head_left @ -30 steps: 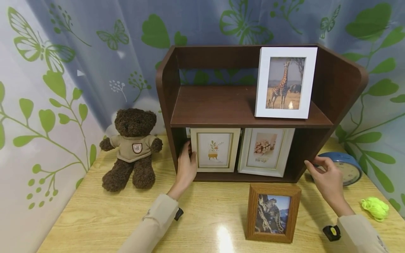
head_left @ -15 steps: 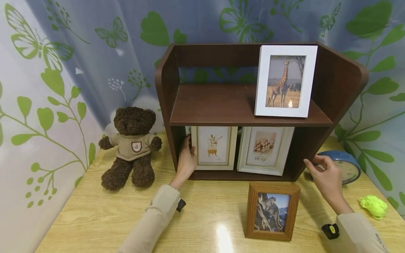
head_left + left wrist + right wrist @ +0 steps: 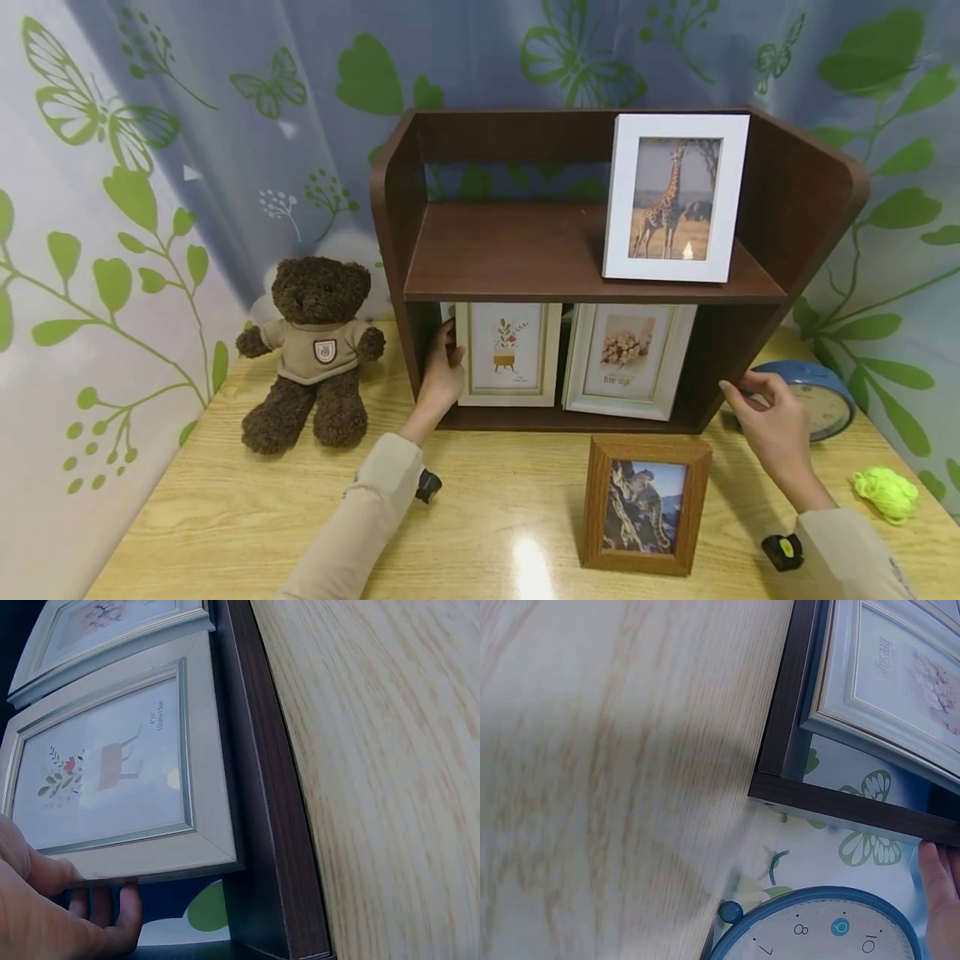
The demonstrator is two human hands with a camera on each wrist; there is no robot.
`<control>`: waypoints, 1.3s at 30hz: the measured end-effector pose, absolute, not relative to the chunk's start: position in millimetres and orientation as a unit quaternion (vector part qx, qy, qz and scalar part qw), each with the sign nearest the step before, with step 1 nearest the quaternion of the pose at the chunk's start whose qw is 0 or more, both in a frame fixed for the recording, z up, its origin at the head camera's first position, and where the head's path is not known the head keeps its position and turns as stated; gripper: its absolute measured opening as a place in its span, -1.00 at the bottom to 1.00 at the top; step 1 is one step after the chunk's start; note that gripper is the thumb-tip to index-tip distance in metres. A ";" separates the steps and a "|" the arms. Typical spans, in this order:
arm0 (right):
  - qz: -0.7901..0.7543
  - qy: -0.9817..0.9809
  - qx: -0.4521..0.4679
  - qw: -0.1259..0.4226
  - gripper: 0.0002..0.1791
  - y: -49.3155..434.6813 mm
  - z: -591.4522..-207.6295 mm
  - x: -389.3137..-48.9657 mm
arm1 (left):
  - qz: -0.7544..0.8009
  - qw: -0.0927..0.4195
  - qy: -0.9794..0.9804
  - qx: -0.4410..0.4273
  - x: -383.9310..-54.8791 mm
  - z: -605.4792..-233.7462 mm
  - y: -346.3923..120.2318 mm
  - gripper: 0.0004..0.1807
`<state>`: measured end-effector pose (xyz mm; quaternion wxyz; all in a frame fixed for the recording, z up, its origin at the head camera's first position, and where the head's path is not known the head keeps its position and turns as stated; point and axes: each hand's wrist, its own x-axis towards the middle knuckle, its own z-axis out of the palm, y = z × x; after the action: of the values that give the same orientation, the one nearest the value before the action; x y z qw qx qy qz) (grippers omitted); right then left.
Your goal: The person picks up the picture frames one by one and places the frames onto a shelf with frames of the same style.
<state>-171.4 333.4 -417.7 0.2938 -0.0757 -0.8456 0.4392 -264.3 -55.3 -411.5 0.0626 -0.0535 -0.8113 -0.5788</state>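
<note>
In the lower compartment of a dark brown shelf (image 3: pixel 510 250), my left hand (image 3: pixel 442 371) pinches the left edge of a cream picture frame (image 3: pixel 550 358) holding a potted-plant print. The left wrist view shows the thumb on the front of its border and the other fingers (image 3: pixel 129 911) curled behind the edge. To its right leans a white picture frame (image 3: pixel 660 400) with a flower photo, a narrow gap between them. My right hand (image 3: pixel 776 433) touches the outer right side of the shelf with its fingertips, in front of a blue round clock (image 3: pixel 832 396).
A white frame (image 3: pixel 738 200) with a giraffe photo stands on the upper shelf. On the table (image 3: pixel 480 517), a brown wooden frame (image 3: pixel 596 500) stands in front. A teddy bear (image 3: pixel 318 350) sits left, and neon yellow yarn (image 3: pixel 887 493) lies right.
The cream frame has turned slightly in the left hand; its right edge has drawn left, away from the white frame beside it. The right hand stays at the shelf's side.
</note>
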 end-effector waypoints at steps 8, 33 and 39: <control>0.441 -0.845 -0.069 0.295 -0.73 332.9 -418.0 -170.6 | -0.588 0.058 -0.804 -0.057 -265.7 -413.7 -55.2 -0.47; 0.441 -0.844 -0.075 0.296 -0.71 332.1 -418.0 -171.5 | -0.580 0.108 -0.804 -0.077 -252.2 -423.5 -56.0 -0.44; 0.442 -0.844 -0.073 0.295 -0.75 331.9 -418.3 -171.1 | -0.566 0.117 -0.812 -0.083 -243.8 -422.5 -56.9 -0.43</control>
<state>-171.1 331.9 -418.3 0.2955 -0.0729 -0.8436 0.4423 -243.8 -56.9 -422.5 0.1171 -0.0833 -0.8119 -0.5659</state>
